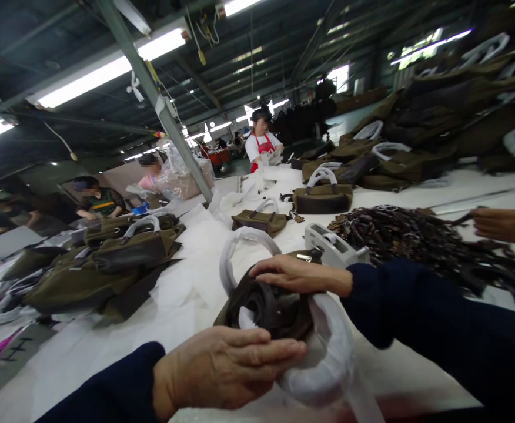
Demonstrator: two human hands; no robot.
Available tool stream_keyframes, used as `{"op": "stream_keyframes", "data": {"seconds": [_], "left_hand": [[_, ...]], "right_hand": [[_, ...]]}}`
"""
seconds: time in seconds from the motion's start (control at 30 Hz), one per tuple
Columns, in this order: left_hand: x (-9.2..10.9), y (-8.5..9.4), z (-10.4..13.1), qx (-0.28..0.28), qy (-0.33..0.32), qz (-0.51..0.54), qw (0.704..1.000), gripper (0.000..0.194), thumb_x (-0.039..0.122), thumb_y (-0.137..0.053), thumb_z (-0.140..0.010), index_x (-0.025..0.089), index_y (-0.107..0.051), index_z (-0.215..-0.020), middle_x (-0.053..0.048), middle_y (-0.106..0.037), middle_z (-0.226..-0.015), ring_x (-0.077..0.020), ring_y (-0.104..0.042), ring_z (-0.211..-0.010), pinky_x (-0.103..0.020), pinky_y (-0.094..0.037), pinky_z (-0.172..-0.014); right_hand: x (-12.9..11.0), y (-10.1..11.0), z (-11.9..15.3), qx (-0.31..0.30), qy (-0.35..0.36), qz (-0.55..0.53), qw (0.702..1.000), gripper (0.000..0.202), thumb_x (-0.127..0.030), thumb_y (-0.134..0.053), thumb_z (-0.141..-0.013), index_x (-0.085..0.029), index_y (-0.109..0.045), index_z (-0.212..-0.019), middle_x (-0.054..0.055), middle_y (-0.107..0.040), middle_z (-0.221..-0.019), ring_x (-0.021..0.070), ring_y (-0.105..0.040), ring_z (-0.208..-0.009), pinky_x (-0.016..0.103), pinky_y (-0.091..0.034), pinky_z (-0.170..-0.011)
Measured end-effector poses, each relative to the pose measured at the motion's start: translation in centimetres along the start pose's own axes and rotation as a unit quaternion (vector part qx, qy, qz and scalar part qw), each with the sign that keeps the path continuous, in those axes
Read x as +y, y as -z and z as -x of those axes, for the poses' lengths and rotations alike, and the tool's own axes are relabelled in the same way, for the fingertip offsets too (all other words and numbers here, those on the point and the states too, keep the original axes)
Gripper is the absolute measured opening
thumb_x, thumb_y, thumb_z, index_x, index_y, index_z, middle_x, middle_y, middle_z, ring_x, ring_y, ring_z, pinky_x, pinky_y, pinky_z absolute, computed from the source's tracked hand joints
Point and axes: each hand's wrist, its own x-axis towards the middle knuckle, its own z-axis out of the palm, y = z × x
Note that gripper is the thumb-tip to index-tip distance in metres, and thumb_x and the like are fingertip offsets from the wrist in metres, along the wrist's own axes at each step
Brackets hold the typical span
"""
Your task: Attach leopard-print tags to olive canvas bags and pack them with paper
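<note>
A dark olive bag (228,311) with an open top lies between my two hands at the bottom centre. Its two handles are wrapped in white material; one arches up behind it and the other hangs over its near right side. My left hand (226,364) lies along the near side, fingers stretched out. Across the far side of the opening rests my right hand (299,274), also with straight fingers. Dark contents and a bit of white show inside the bag.
Olive bags (138,249) are piled at left, with more bags (455,111) at right. Dark straps (398,235) and a white device (334,249) lie behind my right arm. Another person's hand (504,225) reaches in from the right. Several people work farther back.
</note>
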Motion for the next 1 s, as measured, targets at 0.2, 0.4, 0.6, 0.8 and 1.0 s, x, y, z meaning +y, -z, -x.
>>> {"op": "stream_keyframes", "data": {"seconds": [0.2,0.4,0.6,0.8,1.0], "left_hand": [[-2.5,-2.7,-1.7,-0.033,0.041,0.064,0.997,0.029,0.015,-0.042,-0.099,0.019,-0.064,-0.118,-0.005,-0.041,-0.155,-0.0175,-0.032,-0.145,-0.035,-0.024,-0.122],[-2.4,-2.4,-0.6,-0.022,0.209,0.169,0.963,0.041,0.009,-0.045,-0.096,0.016,-0.048,-0.136,-0.012,-0.061,-0.134,-0.0194,-0.053,-0.128,-0.034,-0.044,-0.109],[-0.1,-1.9,1.2,-0.044,0.371,0.277,0.885,0.027,0.033,-0.056,-0.094,0.023,-0.058,-0.118,-0.005,-0.065,-0.118,-0.021,-0.058,-0.112,-0.035,-0.047,-0.101],[0.8,-2.3,1.2,-0.098,0.408,0.254,0.872,0.016,0.035,-0.057,-0.094,0.021,-0.062,-0.101,-0.004,-0.067,-0.101,-0.0235,-0.06,-0.097,-0.038,-0.049,-0.088],[1.4,-3.2,1.6,-0.051,0.403,0.246,0.88,0.022,0.032,-0.056,-0.095,0.021,-0.061,-0.113,-0.006,-0.066,-0.115,-0.0234,-0.059,-0.109,-0.039,-0.045,-0.098]], "right_hand": [[-1.4,1.3,0.8,-0.027,-0.036,0.004,0.999,0.036,-0.036,-0.042,-0.098,-0.014,-0.069,-0.109,0.006,-0.071,-0.101,0.0175,-0.064,-0.089,0.028,-0.049,-0.082],[-1.1,2.2,1.1,-0.132,-0.017,0.145,0.98,0.031,-0.03,-0.043,-0.097,-0.016,-0.07,-0.106,0.006,-0.069,-0.093,0.0148,-0.059,-0.077,0.027,-0.046,-0.072],[0.8,1.4,0.3,-0.236,-0.014,0.169,0.957,0.028,-0.035,-0.067,-0.084,-0.021,-0.073,-0.108,0.002,-0.07,-0.092,0.0152,-0.06,-0.08,0.023,-0.043,-0.073],[-0.8,0.8,-0.3,-0.246,0.006,0.26,0.934,0.023,-0.039,-0.066,-0.086,-0.02,-0.074,-0.097,0.002,-0.065,-0.084,0.0127,-0.055,-0.07,0.022,-0.036,-0.063],[-1.1,-0.1,0.3,-0.24,0.031,0.342,0.908,0.017,-0.032,-0.065,-0.086,-0.017,-0.073,-0.088,0.004,-0.062,-0.083,0.0126,-0.05,-0.066,0.024,-0.031,-0.056]]}}
